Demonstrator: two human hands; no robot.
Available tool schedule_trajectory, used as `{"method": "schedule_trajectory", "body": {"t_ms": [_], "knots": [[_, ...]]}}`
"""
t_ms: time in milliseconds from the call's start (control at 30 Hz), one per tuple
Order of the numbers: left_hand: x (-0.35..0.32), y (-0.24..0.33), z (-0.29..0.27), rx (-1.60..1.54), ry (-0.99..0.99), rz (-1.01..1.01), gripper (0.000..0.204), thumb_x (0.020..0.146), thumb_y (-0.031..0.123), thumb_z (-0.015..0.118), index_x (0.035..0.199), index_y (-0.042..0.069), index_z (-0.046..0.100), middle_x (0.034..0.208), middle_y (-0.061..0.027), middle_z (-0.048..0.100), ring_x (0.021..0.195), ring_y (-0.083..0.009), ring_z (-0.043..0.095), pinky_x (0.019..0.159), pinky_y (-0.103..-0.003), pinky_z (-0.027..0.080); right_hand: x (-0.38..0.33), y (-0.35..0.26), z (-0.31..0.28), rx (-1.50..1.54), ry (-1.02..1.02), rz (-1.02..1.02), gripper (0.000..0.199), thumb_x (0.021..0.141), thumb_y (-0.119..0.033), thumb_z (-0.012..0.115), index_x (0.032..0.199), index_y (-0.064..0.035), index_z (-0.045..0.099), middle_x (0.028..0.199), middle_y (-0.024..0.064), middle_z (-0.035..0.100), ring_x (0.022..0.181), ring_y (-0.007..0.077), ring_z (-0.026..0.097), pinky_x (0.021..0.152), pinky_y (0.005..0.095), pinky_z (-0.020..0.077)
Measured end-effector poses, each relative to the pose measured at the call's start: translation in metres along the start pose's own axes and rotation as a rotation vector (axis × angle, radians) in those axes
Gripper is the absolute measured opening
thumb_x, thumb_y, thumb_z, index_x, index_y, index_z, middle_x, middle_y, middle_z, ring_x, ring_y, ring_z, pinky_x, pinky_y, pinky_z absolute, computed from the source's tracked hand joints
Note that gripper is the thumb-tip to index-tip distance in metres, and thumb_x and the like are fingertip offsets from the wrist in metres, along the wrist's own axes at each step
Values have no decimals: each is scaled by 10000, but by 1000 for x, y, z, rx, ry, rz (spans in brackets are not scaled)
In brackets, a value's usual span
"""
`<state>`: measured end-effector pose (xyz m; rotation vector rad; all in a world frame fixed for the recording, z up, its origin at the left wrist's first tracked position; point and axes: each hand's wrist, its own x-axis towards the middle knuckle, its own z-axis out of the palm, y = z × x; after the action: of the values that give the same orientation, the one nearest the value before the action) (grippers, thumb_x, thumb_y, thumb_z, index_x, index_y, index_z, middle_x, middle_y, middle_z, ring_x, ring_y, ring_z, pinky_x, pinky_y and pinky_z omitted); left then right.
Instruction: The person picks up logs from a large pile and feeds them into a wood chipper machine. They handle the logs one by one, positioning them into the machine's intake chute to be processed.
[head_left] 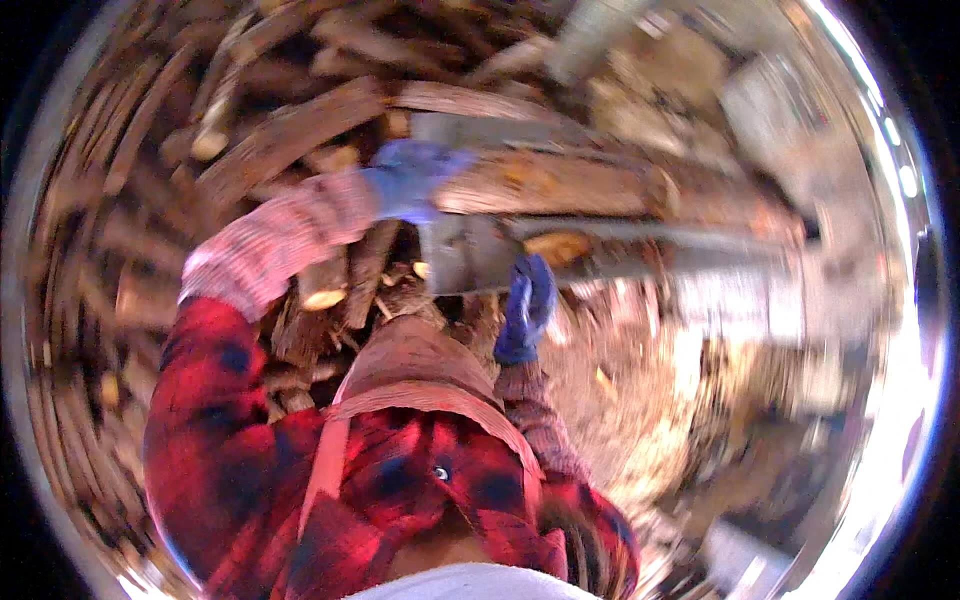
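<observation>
Gripping a long split log point(560, 185), pale brown with orange patches and rough bark, the blue-gloved left hand point(412, 180) closes on its near end above the woodpile point(130, 200); the gloved right hand point(525, 305) clasps a grey slab point(465, 255) beneath it

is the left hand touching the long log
Touching. The head view shows the blue-gloved left hand resting on the near end of the long log, fingers over its top edge.
</observation>
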<state>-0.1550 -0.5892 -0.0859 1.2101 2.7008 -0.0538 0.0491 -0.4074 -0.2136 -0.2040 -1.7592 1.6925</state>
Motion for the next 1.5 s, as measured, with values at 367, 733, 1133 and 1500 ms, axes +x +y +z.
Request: {"method": "schedule_trajectory", "body": {"t_ms": [367,733,1133,1500], "knots": [[-44,-12,90,-319,879,-41,840,651,423,745,1384,174,420,1259,-133,555,1129,-296,565,963,-427,456,-9,-37,74,-73,-525,21,361,937,-192,561,1171,84,577,1087,154,657,1001,227,613,917,346,466],[-197,-269,252,-1481,1308,-925,485,850,392,689,1076,-35,651,976,-97,678,853,-205,620,799,-376,501,-10,-29,218,383,-770,510,391,924,-155,617,1263,13,518,1244,120,566,1116,217,569,958,343,470],[-193,-412,279,-2076,1188,-712,551,886,460,619,1301,102,558,1324,-19,550,1205,-195,516,1004,-389,425,174,269,449,773,-514,1050,813,820,-675,541,1417,-142,401,1471,109,383,1318,338,388,1083,534,319],[-175,-276,249,-1569,1654,-877,387,953,277,552,1248,27,565,1247,-80,576,1102,-187,568,957,-317,453,213,272,484,844,-537,715,842,830,-757,363,1447,-184,372,1470,116,377,1330,356,369,1087,547,299]]}}
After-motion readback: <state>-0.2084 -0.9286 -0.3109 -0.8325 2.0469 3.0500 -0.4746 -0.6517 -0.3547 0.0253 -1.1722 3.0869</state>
